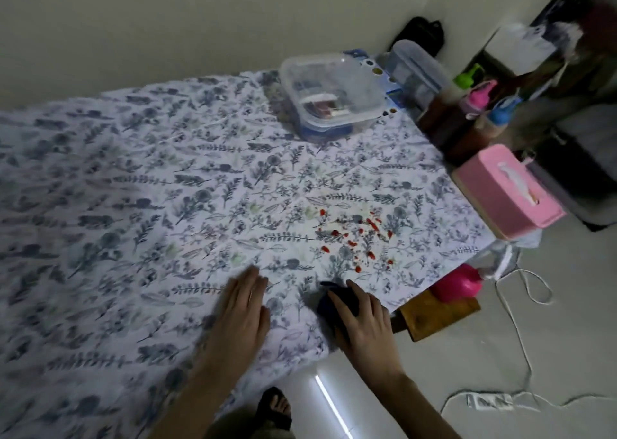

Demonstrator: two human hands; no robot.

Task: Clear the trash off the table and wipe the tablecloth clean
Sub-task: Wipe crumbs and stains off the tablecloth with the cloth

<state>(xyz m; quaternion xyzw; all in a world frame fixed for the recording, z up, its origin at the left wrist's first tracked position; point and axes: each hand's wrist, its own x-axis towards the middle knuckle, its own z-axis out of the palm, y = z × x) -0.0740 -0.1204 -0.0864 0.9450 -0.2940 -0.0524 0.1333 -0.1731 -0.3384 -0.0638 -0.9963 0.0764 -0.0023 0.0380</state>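
Head cam: right hand (362, 318) presses a bunched dark blue cloth (335, 300) on the leaf-print tablecloth (167, 188), left hand (242, 308) flat, fingers together, both pointing toward red splatters (354, 238).

So the left hand (242, 308) is lying flat, palm down, on the leafy tablecloth (133, 188), and the right hand (362, 325) just beside it at 3 o'clock is pressing a dark blue cloth (329, 300) onto the surface near its front edge. Red spatter (350, 234) sits up at 12 o'clock from that cloth. A clear plastic container (330, 96) is at the far side, and a pink tissue box (509, 189) hangs off the right edge.
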